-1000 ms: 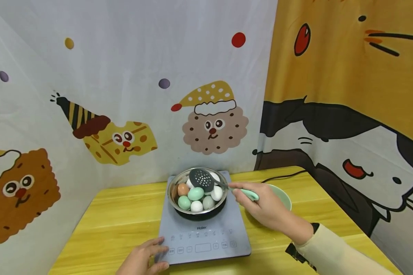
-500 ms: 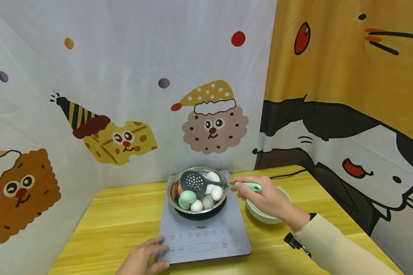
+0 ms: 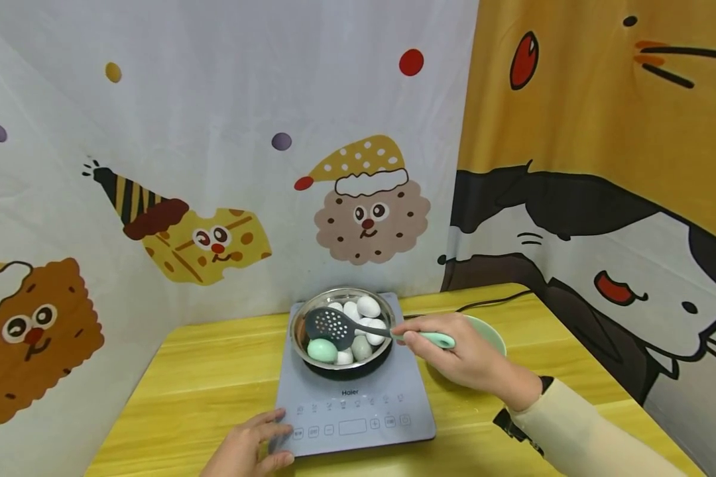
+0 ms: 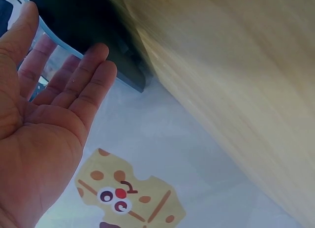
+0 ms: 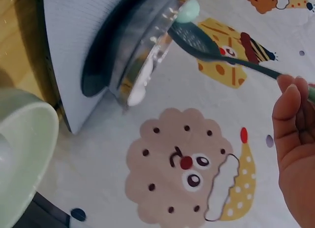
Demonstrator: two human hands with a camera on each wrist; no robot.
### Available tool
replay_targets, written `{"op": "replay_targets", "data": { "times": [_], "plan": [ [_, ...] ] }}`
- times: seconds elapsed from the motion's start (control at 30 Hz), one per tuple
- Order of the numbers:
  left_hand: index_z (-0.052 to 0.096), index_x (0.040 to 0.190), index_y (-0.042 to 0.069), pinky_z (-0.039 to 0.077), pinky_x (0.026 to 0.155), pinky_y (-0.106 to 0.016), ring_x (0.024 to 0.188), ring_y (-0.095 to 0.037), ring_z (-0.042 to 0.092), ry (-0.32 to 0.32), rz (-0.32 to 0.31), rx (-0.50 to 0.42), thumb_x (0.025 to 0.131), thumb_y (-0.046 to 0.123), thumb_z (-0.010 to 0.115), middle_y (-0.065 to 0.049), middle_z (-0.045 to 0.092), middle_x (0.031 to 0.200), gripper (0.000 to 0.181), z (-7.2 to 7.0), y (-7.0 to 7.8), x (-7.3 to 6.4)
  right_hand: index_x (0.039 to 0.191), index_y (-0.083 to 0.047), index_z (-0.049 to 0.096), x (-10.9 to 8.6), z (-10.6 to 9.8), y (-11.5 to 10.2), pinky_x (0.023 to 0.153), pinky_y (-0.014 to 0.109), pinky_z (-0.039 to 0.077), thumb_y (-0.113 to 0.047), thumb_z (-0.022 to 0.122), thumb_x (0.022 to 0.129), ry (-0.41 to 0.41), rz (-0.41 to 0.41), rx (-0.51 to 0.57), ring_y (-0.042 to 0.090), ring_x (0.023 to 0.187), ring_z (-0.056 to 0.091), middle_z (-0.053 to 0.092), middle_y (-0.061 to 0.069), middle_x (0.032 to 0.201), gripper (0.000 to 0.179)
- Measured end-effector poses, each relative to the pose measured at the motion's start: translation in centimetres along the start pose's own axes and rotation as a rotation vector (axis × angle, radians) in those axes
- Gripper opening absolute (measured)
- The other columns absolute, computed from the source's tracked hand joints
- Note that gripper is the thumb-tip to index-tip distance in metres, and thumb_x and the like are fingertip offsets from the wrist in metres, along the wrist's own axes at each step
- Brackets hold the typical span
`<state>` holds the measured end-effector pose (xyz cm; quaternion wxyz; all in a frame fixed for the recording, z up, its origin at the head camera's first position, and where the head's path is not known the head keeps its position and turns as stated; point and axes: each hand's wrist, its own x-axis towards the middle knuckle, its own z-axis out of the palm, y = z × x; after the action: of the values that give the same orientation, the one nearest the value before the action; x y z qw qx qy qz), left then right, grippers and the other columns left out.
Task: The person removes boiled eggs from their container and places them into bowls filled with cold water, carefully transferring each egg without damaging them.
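Observation:
My right hand (image 3: 456,348) grips the green handle of a slotted spoon (image 3: 335,327). The spoon's dark perforated head is over the left part of a steel pan (image 3: 299,338) of eggs, and it hides some of them. A pale green egg (image 3: 322,350) lies just in front of the head; white eggs (image 3: 368,306) and a greyish one (image 3: 360,348) fill the right side. The pan stands on a grey induction cooker (image 3: 322,401). At the cooker's front left corner, my left hand (image 3: 247,444) rests its extended fingers; the left wrist view shows its palm (image 4: 44,149).
A pale green bowl (image 3: 490,333) stands right of the cooker, partly behind my right hand. Behind it a black cord (image 3: 495,303) crosses the yellow wood-grain table (image 3: 215,377). A cartoon-printed cloth (image 3: 227,165) hangs close behind the pan.
The spoon's head has moved left and lower in the pan. Eggs have shifted: only one green egg shows now, and the brown one is out of sight. My left hand has stayed put.

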<state>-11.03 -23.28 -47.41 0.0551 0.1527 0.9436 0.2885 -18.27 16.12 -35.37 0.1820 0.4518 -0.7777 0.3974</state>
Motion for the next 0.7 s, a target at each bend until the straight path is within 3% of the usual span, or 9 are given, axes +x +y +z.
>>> {"op": "replay_targets", "data": {
  "times": [0.1, 0.17, 0.27, 0.4, 0.5, 0.6, 0.7],
  "plan": [
    [0.08, 0.119, 0.012, 0.055, 0.102, -0.064, 0.127, -0.05, 0.067, 0.001, -0.005, -0.004, 0.084, 0.038, 0.09, -0.022, 0.068, 0.143, 0.045, 0.0, -0.1, 0.1, 0.12, -0.009, 0.079, 0.3, -0.2, -0.2, 0.084, 0.023, 0.064, 0.001, 0.063, 0.102, -0.025, 0.006, -0.01, 0.007, 0.093, 0.077, 0.083, -0.002, 0.104, 0.027],
    [0.08, 0.119, 0.013, 0.055, 0.102, -0.064, 0.126, -0.05, 0.068, 0.003, 0.003, 0.0, 0.084, 0.038, 0.09, -0.022, 0.068, 0.143, 0.044, 0.0, -0.1, 0.1, 0.12, -0.009, 0.079, 0.5, 0.0, -0.4, 0.079, 0.026, 0.065, -0.003, 0.06, 0.105, -0.036, 0.081, 0.026, 0.008, 0.086, 0.076, 0.082, -0.003, 0.1, 0.025],
    [0.08, 0.12, 0.012, 0.055, 0.102, -0.065, 0.126, -0.051, 0.067, 0.001, 0.011, 0.005, 0.084, 0.038, 0.09, -0.023, 0.068, 0.143, 0.045, 0.0, -0.3, 0.2, 0.119, -0.007, 0.079, 0.5, 0.9, -0.5, 0.068, 0.029, 0.063, -0.014, 0.056, 0.111, 0.006, 0.323, 0.155, 0.01, 0.074, 0.07, 0.081, -0.001, 0.093, 0.025],
    [0.08, 0.12, 0.012, 0.057, 0.102, -0.063, 0.125, -0.05, 0.068, -0.013, 0.032, 0.023, 0.086, 0.04, 0.088, -0.023, 0.068, 0.143, 0.045, 0.1, -0.5, 0.3, 0.119, 0.002, 0.075, 0.1, 2.1, 0.5, 0.061, 0.029, 0.061, -0.022, 0.05, 0.113, 0.173, 0.668, 0.443, 0.014, 0.067, 0.066, 0.08, 0.013, 0.091, 0.035],
    [0.08, 0.121, 0.012, 0.059, 0.1, -0.061, 0.124, -0.048, 0.07, -0.017, 0.057, 0.036, 0.087, 0.042, 0.087, -0.022, 0.069, 0.142, 0.046, 0.2, -0.6, 0.2, 0.119, 0.005, 0.073, -0.5, 2.0, 1.4, 0.062, 0.027, 0.062, -0.023, 0.048, 0.113, 0.277, 0.82, 0.629, 0.014, 0.068, 0.067, 0.081, 0.013, 0.09, 0.037],
    [0.079, 0.122, 0.012, 0.059, 0.1, -0.061, 0.124, -0.047, 0.07, -0.019, 0.061, 0.035, 0.088, 0.043, 0.087, -0.022, 0.069, 0.142, 0.047, 0.1, -0.8, 0.2, 0.117, 0.0, 0.074, -1.1, 1.1, 1.9, 0.064, 0.025, 0.062, -0.025, 0.046, 0.114, 0.323, 0.879, 0.733, 0.013, 0.07, 0.068, 0.082, 0.008, 0.09, 0.038],
    [0.08, 0.122, 0.012, 0.06, 0.1, -0.059, 0.124, -0.047, 0.07, -0.009, 0.067, 0.05, 0.088, 0.044, 0.086, -0.021, 0.069, 0.142, 0.047, 0.1, -0.9, 0.2, 0.115, -0.006, 0.076, -1.6, -0.5, 1.9, 0.065, 0.023, 0.062, -0.027, 0.043, 0.115, 0.334, 0.86, 0.778, 0.012, 0.071, 0.069, 0.083, 0.006, 0.092, 0.039]
  ]
}}
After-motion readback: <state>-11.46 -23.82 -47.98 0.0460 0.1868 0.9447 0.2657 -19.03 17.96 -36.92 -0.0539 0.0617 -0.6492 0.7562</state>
